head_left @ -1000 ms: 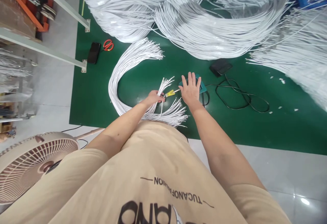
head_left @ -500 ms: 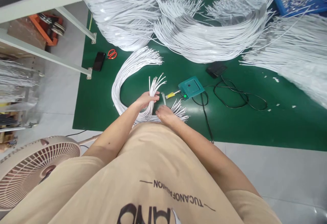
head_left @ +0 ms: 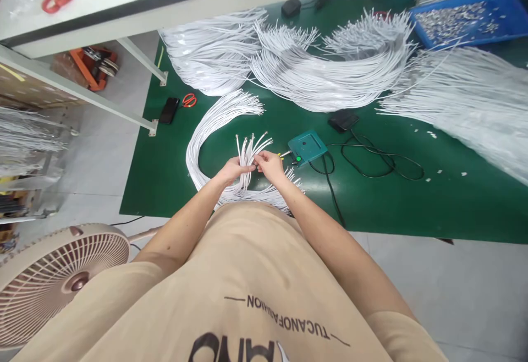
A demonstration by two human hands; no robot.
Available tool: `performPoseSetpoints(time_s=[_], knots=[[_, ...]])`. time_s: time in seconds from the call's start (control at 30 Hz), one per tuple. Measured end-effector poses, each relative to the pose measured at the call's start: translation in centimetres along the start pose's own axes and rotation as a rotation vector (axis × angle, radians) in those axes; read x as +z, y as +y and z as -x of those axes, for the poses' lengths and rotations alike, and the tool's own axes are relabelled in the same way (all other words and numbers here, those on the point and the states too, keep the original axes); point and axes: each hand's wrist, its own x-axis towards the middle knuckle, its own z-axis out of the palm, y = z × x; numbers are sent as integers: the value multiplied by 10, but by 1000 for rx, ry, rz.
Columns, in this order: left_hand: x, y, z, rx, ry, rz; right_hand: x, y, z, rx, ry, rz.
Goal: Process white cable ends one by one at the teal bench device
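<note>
My left hand is closed round a small bunch of white cables whose tips fan out above it. Right beside it, my right hand is closed at the bunch's right side, its fingertips pinched on something too small to make out. A long curved bundle of white cables lies on the green table and runs round under my hands. A teal device with a green button sits just right of my right hand, and its yellow-handled part is partly hidden by that hand.
Large piles of white cables lie at the back. A blue tray of small metal parts stands back right. A phone and red scissors lie left. Black wires trail right of the device. A fan stands lower left. Another person's hand shows top right.
My right hand has risen from near the table's front edge to the bunch beside my left hand. The camera view has shifted, showing more of the shelf and blue tray.
</note>
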Motion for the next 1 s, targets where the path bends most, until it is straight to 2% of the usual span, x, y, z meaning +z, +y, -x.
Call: performPoseSetpoints(time_s=[0.17,0.3,0.33,0.47,0.57,0.67,0.7,0.83,0.93,1.0], knots=[[-6,0,6,18,53,111,4,-3,4,-21,16,-42],[-19,8,8,70,213,273,5,0,17,-159,-81,261],[-21,10,9,59,201,272,7,1,21,-195,-120,336],[-23,13,13,8,-17,165,16,2,32,-259,-180,473],[-19,10,14,76,0,113,17,2,32,-200,-141,468],[-15,7,15,171,63,60,14,0,25,-130,43,320],[-14,6,16,195,74,41,13,-2,22,-111,69,245],[-7,7,20,214,82,-24,13,-10,13,13,-8,-162],[-5,9,25,207,39,-13,8,-20,9,108,56,-543],[-6,11,27,212,35,7,3,-25,8,146,104,-696]])
